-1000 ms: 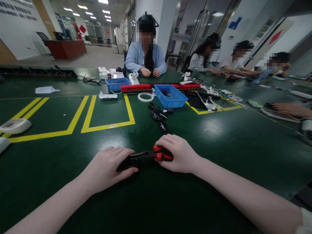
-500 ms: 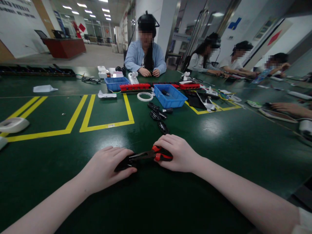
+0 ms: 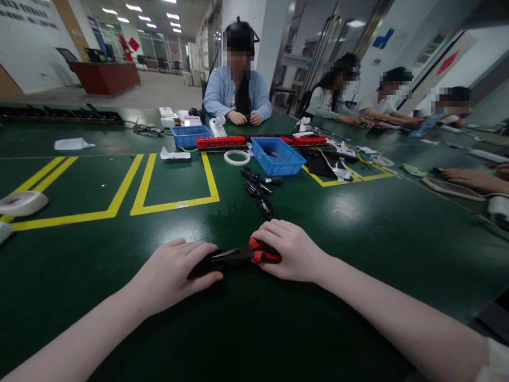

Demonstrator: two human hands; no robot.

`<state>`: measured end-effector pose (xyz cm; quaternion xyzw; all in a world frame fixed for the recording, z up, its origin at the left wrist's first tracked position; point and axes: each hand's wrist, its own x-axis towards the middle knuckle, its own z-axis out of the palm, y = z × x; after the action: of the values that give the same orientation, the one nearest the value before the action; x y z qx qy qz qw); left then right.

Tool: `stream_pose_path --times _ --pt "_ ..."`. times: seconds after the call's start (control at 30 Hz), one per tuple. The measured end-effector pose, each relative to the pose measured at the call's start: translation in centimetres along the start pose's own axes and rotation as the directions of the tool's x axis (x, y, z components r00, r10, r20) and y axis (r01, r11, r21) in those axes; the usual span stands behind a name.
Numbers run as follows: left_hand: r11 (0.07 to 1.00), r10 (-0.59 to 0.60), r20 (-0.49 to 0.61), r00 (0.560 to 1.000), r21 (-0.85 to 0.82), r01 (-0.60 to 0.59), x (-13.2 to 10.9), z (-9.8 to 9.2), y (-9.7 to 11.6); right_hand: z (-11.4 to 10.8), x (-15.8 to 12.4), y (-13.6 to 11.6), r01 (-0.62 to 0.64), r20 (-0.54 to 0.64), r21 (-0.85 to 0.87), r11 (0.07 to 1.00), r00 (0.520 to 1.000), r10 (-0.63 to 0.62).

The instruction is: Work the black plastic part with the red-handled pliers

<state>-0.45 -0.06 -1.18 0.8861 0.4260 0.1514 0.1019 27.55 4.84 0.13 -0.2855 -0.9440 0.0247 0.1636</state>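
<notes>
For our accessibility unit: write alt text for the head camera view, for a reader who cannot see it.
Two hands meet on a green table: the right hand grips red-handled pliers whose tips reach a black part under the left hand. Beyond lie loose black parts, a blue bin and seated people.

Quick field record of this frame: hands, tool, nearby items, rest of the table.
left hand: fingers closed over black part, low on green table
right hand: closed on the red handles of pliers
pliers: lying about level, nose toward black part
near: loose black pieces just beyond the hands
farther: blue bin, white ring, yellow tape lines
others: person in blue seated opposite
</notes>
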Motion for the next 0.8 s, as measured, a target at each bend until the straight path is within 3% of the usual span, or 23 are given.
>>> stream_pose_path --times 0.27,0.6,0.8 --pt "0.998 -0.053 0.036 0.998 -0.032 0.054 0.1 -0.13 0.1 0.03 -0.03 -0.07 -0.003 0.002 0.014 1.0 1.0 0.003" --pt "0.999 -0.052 -0.015 0.999 -0.008 0.052 -0.14 0.01 0.05 -0.1 0.25 -0.34 -0.079 0.047 0.145 0.986 0.996 0.073" --pt "1.0 -0.016 -0.019 1.0 -0.015 0.016 -0.03 0.1 -0.07 -0.2 0.19 -0.15 -0.027 0.014 0.069 0.997 1.0 0.026"
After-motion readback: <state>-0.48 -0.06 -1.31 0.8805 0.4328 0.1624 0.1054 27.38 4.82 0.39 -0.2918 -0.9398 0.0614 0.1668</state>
